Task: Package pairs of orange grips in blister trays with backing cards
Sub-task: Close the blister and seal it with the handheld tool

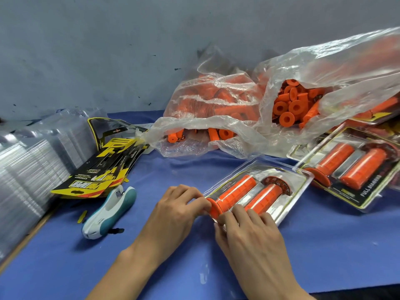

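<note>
A clear blister tray [299, 180] lies on the blue table [151, 245] in front of me, holding two orange grips [236, 192] side by side over a backing card. My left hand [173, 215] pinches the tray's near left corner beside the flange of the left grip. My right hand [246, 230] lies on the tray's near edge, fingers curled over the plastic and pressing it. A closed pack [355, 169] with two grips lies to the right.
Clear plastic bags [227, 109] of loose orange grips lie at the back. Yellow-and-black backing cards [104, 165] are piled at the left beside stacked empty blister trays [28, 167]. A white and teal stapler [108, 213] lies near my left hand.
</note>
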